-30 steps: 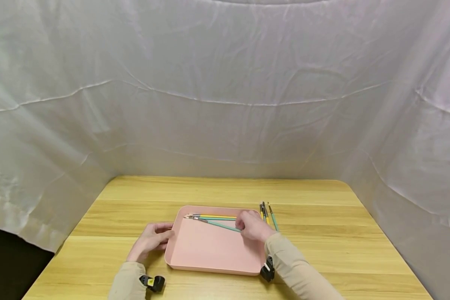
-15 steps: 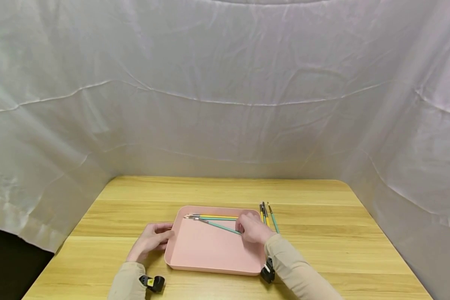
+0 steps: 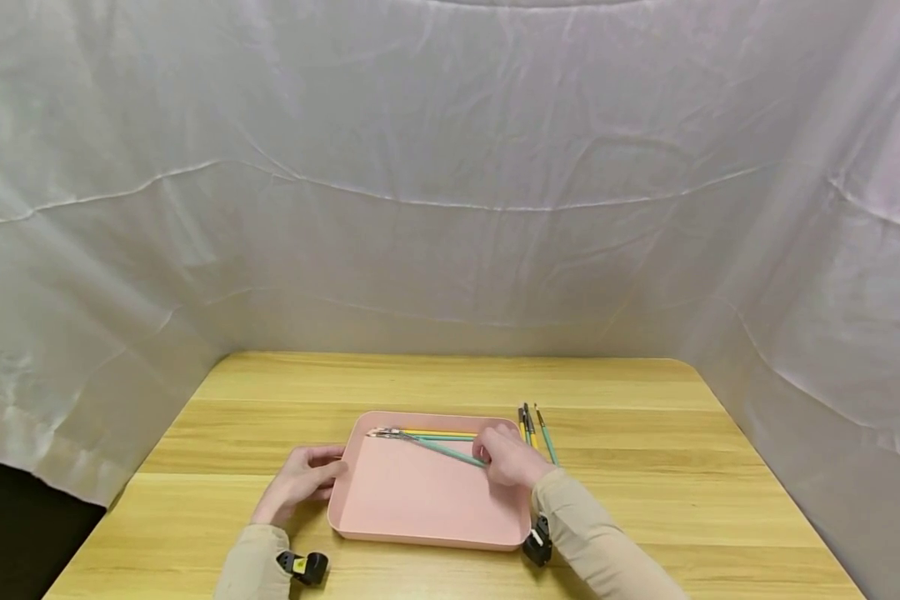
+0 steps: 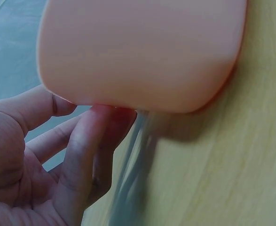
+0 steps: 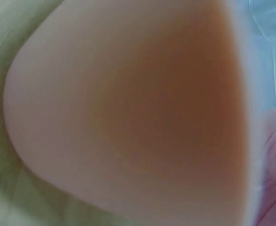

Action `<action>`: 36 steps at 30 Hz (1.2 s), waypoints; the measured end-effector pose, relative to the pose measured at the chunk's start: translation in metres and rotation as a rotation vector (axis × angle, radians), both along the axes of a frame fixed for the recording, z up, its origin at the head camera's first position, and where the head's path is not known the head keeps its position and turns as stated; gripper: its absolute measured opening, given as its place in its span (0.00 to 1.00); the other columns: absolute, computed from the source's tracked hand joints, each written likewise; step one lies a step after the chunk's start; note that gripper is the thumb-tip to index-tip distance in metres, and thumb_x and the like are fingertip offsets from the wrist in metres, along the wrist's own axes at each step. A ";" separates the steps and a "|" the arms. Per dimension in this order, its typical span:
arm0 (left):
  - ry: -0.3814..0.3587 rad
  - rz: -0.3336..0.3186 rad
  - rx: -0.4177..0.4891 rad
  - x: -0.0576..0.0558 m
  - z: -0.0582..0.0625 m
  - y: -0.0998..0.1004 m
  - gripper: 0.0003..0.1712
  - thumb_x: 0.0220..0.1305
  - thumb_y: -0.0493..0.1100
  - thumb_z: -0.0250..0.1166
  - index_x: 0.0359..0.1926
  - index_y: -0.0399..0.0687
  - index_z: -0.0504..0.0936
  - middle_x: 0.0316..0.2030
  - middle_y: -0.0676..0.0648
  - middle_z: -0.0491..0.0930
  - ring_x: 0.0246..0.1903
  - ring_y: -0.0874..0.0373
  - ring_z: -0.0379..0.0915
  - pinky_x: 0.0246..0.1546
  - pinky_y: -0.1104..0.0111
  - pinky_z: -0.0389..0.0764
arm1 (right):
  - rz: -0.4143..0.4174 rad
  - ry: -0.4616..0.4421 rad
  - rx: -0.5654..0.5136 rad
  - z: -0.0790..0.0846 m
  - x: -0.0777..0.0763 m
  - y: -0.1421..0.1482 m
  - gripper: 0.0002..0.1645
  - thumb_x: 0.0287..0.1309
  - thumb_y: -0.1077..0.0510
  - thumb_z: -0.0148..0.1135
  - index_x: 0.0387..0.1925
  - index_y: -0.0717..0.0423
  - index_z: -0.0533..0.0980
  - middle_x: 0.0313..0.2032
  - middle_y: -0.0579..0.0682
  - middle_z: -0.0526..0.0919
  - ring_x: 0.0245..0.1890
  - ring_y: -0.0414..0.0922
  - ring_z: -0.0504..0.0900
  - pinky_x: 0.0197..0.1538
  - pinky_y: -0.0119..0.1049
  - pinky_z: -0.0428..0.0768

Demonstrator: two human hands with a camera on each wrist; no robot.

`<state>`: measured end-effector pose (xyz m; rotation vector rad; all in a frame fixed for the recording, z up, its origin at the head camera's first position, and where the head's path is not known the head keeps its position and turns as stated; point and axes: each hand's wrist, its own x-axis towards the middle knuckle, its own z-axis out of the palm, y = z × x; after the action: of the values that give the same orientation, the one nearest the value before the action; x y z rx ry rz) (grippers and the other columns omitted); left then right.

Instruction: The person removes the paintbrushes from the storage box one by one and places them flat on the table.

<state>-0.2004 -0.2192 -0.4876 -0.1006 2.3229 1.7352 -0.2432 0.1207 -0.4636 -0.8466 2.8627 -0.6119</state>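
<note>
A pink tray (image 3: pixel 420 504) lies on the wooden table. My left hand (image 3: pixel 298 483) grips its left side; in the left wrist view the thumb and fingers meet at the rim of the tray (image 4: pixel 142 61). Over the tray's right part, my right hand (image 3: pixel 508 458) pinches a green-handled paintbrush (image 3: pixel 450 452) near the handle end. That brush slants, its bristles pointing left over other brush heads. Behind it in the tray lie a yellow-handled paintbrush (image 3: pixel 441 432) and more green, their right ends hidden by the hand. The right wrist view shows mostly blurred tray (image 5: pixel 81 108).
Several more paintbrushes (image 3: pixel 530 427) rest at the tray's back right, partly hidden behind the right hand, with a green one (image 3: pixel 547 435) set slightly apart. Grey cloth (image 3: pixel 450 250) hangs around the table's (image 3: pixel 645 467) back and sides.
The green paintbrush in my right hand has shifted slightly, its bristle end now closer to the other brush heads. My right hand has edged a little right; the left hand stays put.
</note>
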 end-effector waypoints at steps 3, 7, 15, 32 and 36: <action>0.000 0.013 -0.002 0.001 0.000 0.001 0.28 0.67 0.36 0.63 0.64 0.24 0.72 0.44 0.40 0.86 0.31 0.64 0.81 0.29 0.72 0.83 | 0.006 0.017 -0.025 0.001 0.000 0.001 0.24 0.34 0.81 0.50 0.29 0.60 0.83 0.20 0.44 0.69 0.24 0.40 0.63 0.29 0.29 0.61; -0.003 0.019 -0.003 0.001 0.002 0.002 0.28 0.67 0.36 0.63 0.63 0.24 0.72 0.43 0.40 0.87 0.31 0.64 0.81 0.29 0.72 0.83 | 0.017 0.043 -0.058 0.001 0.000 0.003 0.22 0.33 0.82 0.49 0.27 0.62 0.82 0.19 0.43 0.62 0.23 0.39 0.59 0.28 0.28 0.55; 0.004 -0.001 -0.002 0.001 0.002 0.000 0.29 0.68 0.37 0.62 0.64 0.23 0.70 0.45 0.38 0.86 0.31 0.65 0.80 0.29 0.72 0.83 | 0.070 0.113 -0.145 0.006 0.005 0.008 0.20 0.31 0.81 0.47 0.24 0.62 0.79 0.19 0.43 0.62 0.24 0.40 0.62 0.28 0.28 0.58; 0.010 -0.027 0.036 0.001 0.001 -0.001 0.29 0.68 0.37 0.62 0.64 0.21 0.69 0.41 0.41 0.87 0.30 0.65 0.81 0.28 0.73 0.83 | -0.129 -0.039 -0.212 0.017 0.018 0.016 0.16 0.48 0.79 0.58 0.34 0.60 0.80 0.27 0.51 0.81 0.28 0.41 0.71 0.32 0.29 0.71; 0.008 -0.028 0.040 0.002 0.002 -0.002 0.29 0.68 0.37 0.62 0.64 0.21 0.69 0.39 0.42 0.88 0.30 0.65 0.81 0.27 0.73 0.83 | -0.149 -0.113 -0.294 0.015 0.019 0.022 0.20 0.46 0.82 0.51 0.35 0.62 0.78 0.30 0.56 0.80 0.30 0.43 0.73 0.31 0.28 0.71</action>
<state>-0.1988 -0.2209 -0.4857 -0.0544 2.2832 1.7706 -0.2247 0.1424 -0.4482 -0.6091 2.7901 -1.0825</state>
